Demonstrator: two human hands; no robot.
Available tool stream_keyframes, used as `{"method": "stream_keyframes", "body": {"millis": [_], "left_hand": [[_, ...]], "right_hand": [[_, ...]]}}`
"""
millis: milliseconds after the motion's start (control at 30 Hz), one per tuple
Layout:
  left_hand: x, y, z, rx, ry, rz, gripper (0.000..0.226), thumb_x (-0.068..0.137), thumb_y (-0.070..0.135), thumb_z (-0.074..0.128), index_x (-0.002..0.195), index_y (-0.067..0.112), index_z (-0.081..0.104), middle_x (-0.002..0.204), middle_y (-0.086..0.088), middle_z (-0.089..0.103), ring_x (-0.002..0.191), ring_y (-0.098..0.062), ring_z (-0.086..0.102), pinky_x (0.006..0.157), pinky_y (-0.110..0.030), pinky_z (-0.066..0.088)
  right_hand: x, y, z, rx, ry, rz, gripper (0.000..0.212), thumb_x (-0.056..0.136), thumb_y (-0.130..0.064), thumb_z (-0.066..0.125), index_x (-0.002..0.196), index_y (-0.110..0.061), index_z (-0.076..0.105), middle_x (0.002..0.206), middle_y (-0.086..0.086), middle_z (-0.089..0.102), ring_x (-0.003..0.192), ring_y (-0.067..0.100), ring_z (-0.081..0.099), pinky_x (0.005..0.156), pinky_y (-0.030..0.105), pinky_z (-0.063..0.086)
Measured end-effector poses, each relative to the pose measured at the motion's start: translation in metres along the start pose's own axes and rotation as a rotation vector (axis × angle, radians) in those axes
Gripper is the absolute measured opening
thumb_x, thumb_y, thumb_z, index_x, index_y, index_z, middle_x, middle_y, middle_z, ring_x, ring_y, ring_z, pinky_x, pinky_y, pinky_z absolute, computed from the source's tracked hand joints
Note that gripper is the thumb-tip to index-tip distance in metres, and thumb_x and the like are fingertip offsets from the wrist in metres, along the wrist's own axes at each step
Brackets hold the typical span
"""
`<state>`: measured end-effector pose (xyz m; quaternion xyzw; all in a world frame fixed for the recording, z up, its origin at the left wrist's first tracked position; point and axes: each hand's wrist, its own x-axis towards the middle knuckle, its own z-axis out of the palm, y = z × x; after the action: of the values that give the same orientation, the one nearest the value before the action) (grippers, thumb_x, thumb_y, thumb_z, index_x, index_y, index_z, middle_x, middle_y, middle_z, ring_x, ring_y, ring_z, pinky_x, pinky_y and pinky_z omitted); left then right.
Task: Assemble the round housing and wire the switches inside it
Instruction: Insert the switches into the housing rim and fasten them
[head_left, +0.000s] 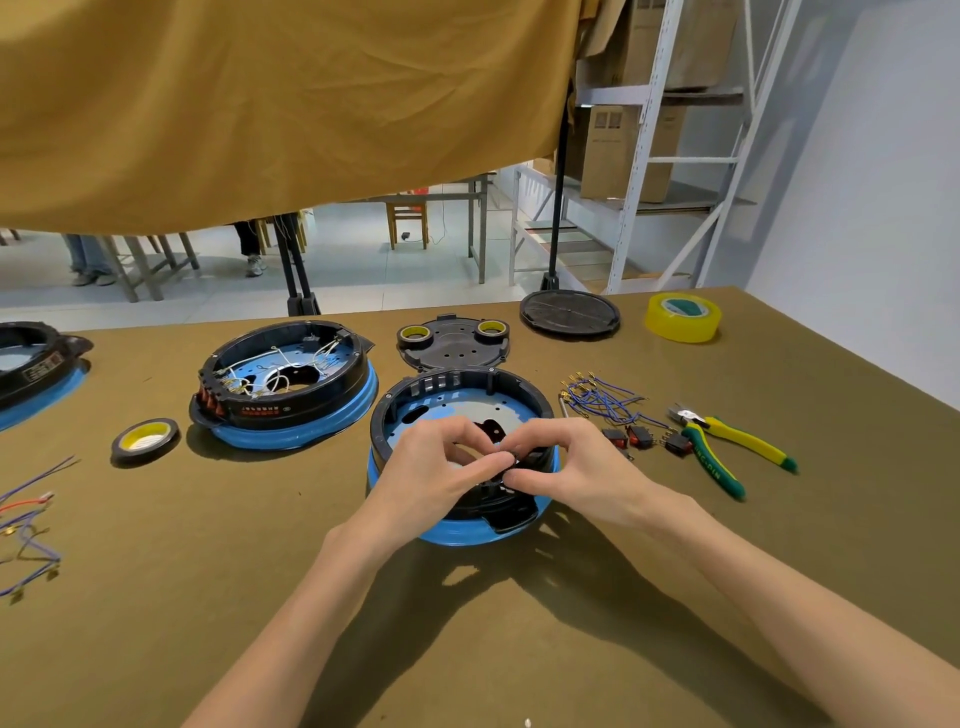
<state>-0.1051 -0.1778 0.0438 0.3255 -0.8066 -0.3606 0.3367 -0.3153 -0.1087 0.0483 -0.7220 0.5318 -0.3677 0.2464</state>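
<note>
Housing, round with a black ring on a blue base, is sitting on the table right in front of the person, its top open. Both hands are meeting over its near rim: the left hand and the right hand are each pinching a small black part between thumb and fingertips at the rim; what exactly the part is, the view is too crowded to tell.

Just right of the housing, three black switches with red faces are lying beside a tangle of blue wires with metal terminals, and yellow-and-green pliers are resting further right. A second housing, already holding white wiring, is standing to the left, with a roll of black tape near it. Behind the first housing a black plate is carrying two small tape rolls; a round black cover and a roll of yellow tape are lying at the far edge. More loose wires are trailing at the left.
</note>
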Motion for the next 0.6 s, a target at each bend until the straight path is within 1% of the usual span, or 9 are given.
{"method": "stream_keyframes", "body": {"millis": [67, 133, 200, 300, 433, 467, 600], "left_hand": [[-0.003, -0.003, -0.006, 0.016, -0.055, 0.030, 0.013, 0.094, 0.039, 0.071, 0.105, 0.033, 0.077, 0.097, 0.023, 0.075, 0.096, 0.000, 0.071, 0.084, -0.021, 0.058], [-0.005, -0.004, -0.013, 0.024, -0.110, 0.043, 0.021, 0.096, 0.029, 0.070, 0.115, 0.034, 0.076, 0.104, 0.027, 0.074, 0.103, 0.003, 0.069, 0.090, -0.018, 0.053], [-0.006, -0.005, -0.017, 0.034, -0.143, 0.041, 0.028, 0.094, 0.022, 0.071, 0.119, 0.032, 0.075, 0.107, 0.026, 0.074, 0.105, 0.003, 0.069, 0.094, -0.021, 0.052], [-0.005, -0.004, -0.017, 0.062, -0.148, 0.052, 0.029, 0.093, 0.017, 0.072, 0.119, 0.029, 0.076, 0.107, 0.022, 0.075, 0.104, 0.004, 0.069, 0.095, -0.022, 0.053], [-0.007, -0.006, -0.012, 0.097, -0.105, 0.065, 0.028, 0.093, 0.020, 0.073, 0.119, 0.030, 0.076, 0.108, 0.022, 0.075, 0.103, 0.006, 0.068, 0.087, -0.008, 0.051], [-0.008, -0.006, -0.010, 0.105, -0.095, 0.067, 0.028, 0.093, 0.020, 0.073, 0.118, 0.030, 0.076, 0.108, 0.022, 0.074, 0.103, 0.006, 0.068, 0.087, -0.008, 0.051], [-0.012, -0.007, -0.006, 0.142, -0.078, 0.097, 0.029, 0.092, 0.019, 0.075, 0.120, 0.030, 0.076, 0.114, 0.023, 0.071, 0.105, 0.007, 0.066, 0.092, -0.014, 0.054]], "right_hand": [[-0.002, 0.001, -0.001, 0.020, 0.025, 0.012, 0.024, 0.091, -0.027, 0.078, 0.114, -0.030, 0.076, 0.107, -0.018, 0.074, 0.111, 0.007, 0.066, 0.097, 0.028, 0.049], [-0.003, 0.003, -0.001, 0.035, 0.046, 0.008, 0.023, 0.091, -0.027, 0.078, 0.114, -0.029, 0.077, 0.107, -0.015, 0.075, 0.110, 0.010, 0.068, 0.099, 0.036, 0.052], [-0.002, 0.004, 0.000, 0.046, 0.043, 0.003, 0.021, 0.090, -0.027, 0.078, 0.111, -0.029, 0.078, 0.106, -0.013, 0.076, 0.108, 0.012, 0.069, 0.097, 0.037, 0.054], [-0.002, 0.004, 0.002, 0.054, 0.046, 0.006, 0.019, 0.090, -0.027, 0.079, 0.109, -0.029, 0.078, 0.104, -0.013, 0.076, 0.107, 0.011, 0.069, 0.095, 0.036, 0.057], [-0.005, 0.008, 0.004, 0.035, 0.061, 0.000, 0.018, 0.089, -0.028, 0.080, 0.107, -0.029, 0.077, 0.102, -0.014, 0.074, 0.105, 0.012, 0.068, 0.090, 0.032, 0.058], [-0.005, 0.009, 0.004, 0.020, 0.071, -0.003, 0.018, 0.088, -0.028, 0.081, 0.106, -0.031, 0.076, 0.103, -0.016, 0.073, 0.105, 0.011, 0.067, 0.090, 0.029, 0.057], [-0.008, 0.012, 0.007, -0.054, 0.102, -0.051, 0.022, 0.087, -0.030, 0.081, 0.104, -0.040, 0.072, 0.104, -0.021, 0.069, 0.105, 0.007, 0.064, 0.090, 0.014, 0.048]]}}
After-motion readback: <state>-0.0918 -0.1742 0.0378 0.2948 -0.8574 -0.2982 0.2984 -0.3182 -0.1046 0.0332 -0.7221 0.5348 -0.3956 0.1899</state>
